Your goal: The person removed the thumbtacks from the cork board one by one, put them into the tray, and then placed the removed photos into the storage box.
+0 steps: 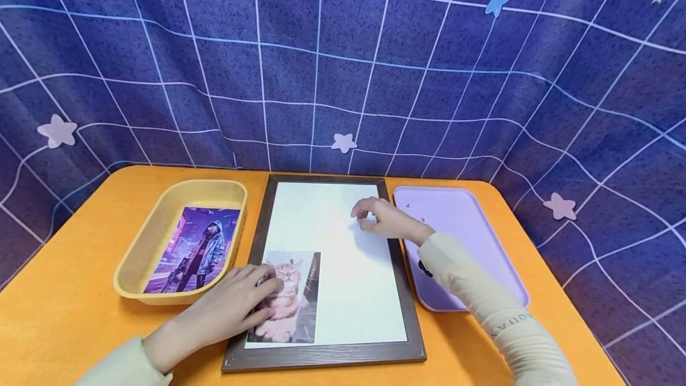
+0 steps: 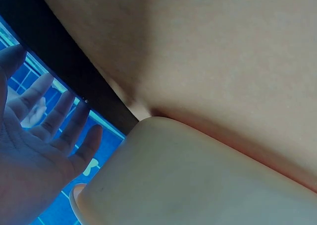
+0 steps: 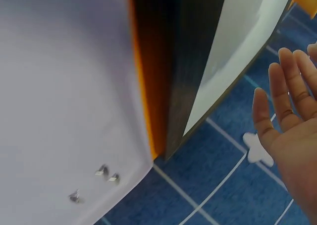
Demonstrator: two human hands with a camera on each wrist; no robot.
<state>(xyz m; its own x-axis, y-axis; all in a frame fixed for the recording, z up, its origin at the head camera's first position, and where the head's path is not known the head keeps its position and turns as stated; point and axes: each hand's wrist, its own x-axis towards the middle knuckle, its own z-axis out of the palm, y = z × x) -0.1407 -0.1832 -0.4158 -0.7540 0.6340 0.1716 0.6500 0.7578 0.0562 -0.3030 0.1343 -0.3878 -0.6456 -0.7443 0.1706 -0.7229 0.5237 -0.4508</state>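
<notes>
A white board in a dark frame [image 1: 343, 354] lies on the table. On its lower left corner is a printed cat picture [image 1: 308, 314], its left edge partly covered by my left hand [image 1: 241, 296]. That hand rests over the picture with fingers lightly bent; the left wrist view shows its fingers spread. Over the board's right side hovers my right hand [image 1: 383, 219], fingers loosely curved and casting a shadow. I see nothing clearly held in it. Small silvery metal pieces [image 3: 102, 170] lie in the purple tray [image 1: 471, 249] beside the board.
To the left stands a yellow bin [image 1: 128, 273] with a purple picture of a hooded figure [image 1: 206, 249] in it. A dark object [image 1: 425, 268] shows beside the right sleeve over the tray. Behind the orange table [image 1: 64, 314] hangs a blue gridded curtain [image 1: 289, 76] with stars.
</notes>
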